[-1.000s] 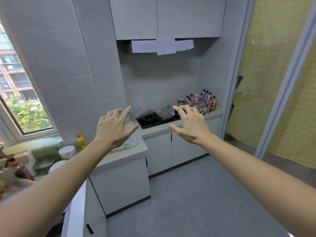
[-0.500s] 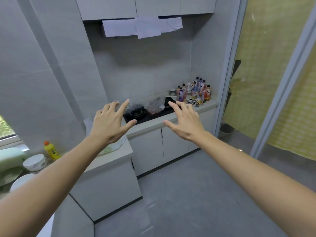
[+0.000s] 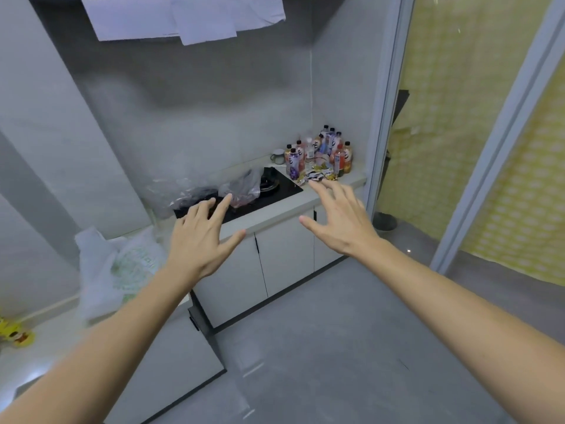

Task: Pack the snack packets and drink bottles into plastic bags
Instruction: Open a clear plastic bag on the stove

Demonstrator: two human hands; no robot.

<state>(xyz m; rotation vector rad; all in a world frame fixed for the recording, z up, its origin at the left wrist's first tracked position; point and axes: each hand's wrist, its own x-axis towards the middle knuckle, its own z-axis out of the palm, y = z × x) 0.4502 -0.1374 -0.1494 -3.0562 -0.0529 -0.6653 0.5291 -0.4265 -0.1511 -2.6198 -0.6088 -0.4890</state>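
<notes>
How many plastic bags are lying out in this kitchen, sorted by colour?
Clear bags, side by side on the hob: 2
White bag with green print: 1
Total: 3

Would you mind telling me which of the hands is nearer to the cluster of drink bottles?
Right. The right hand reaches toward the counter's right end, its fingertips just below the drink bottles. The left hand is farther left, in front of the black stove.
</notes>
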